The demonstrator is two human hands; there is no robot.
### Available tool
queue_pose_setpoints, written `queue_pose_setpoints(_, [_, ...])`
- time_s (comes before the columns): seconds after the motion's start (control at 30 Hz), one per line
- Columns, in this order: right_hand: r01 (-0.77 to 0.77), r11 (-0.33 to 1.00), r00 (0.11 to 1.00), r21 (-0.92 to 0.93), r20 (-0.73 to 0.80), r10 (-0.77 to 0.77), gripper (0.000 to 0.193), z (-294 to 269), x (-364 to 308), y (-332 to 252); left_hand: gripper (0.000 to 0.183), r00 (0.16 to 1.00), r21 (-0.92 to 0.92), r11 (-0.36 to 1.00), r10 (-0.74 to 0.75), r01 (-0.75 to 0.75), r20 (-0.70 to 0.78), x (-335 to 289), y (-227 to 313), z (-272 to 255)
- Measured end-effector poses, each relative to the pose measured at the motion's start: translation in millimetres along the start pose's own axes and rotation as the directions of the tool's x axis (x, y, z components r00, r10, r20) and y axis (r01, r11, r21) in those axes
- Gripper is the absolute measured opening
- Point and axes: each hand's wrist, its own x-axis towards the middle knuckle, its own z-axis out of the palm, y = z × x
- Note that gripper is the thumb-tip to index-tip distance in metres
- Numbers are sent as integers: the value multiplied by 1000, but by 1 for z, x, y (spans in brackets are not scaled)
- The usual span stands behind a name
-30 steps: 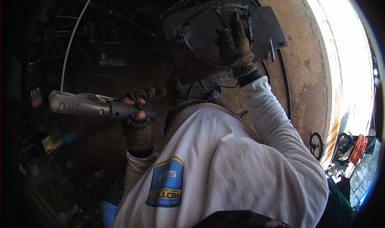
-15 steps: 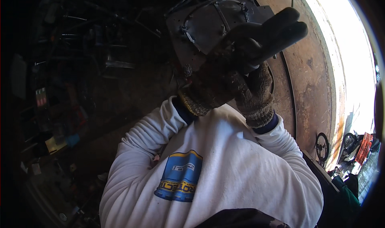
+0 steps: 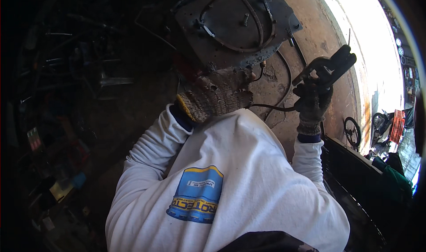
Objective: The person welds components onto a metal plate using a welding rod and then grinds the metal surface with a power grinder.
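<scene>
The gloved left grip point(image 3: 217, 94) is just on the near side of the dark metal plate point(image 3: 226, 28); whether it is closed cannot be told. A cable point(image 3: 275, 106) runs rightward, nearer than the plate. Right of the plate, the gloved right grip point(image 3: 314, 97) clasps a dark handheld tool point(image 3: 341, 65) projecting beyond its fingers.

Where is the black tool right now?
In the head view, the black tool is right of centre, held in the person's right hand, to the right of the metal plate.
</scene>
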Motion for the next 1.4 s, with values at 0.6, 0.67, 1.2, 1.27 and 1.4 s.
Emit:
queue_pose_setpoints(0.6, [-395,605,833,691,-8,554,47,14,-115,-5,42,665,59,696,-653,716,-363,-138,-75,10])
queue_pose_setpoints(0.67, [-369,746,922,554,115,370,47,0,-122,10,41,654,44,690,-661,722,-368,-138,-79,15])
queue_pose_setpoints(1.2, [-501,821,824,274,442,355,87,25,-40,37,24,241,-149,324,-882,934,-406,-122,-68,32])
queue_pose_setpoints(1.27, [-612,598,785,518,491,378,83,37,-41,33,27,238,-85,298,-879,951,-414,-117,-72,22])
queue_pose_setpoints(1.4, [-615,488,788,620,507,349,76,58,-42,32,31,308,27,345,-798,938,-518,-100,-111,-17])
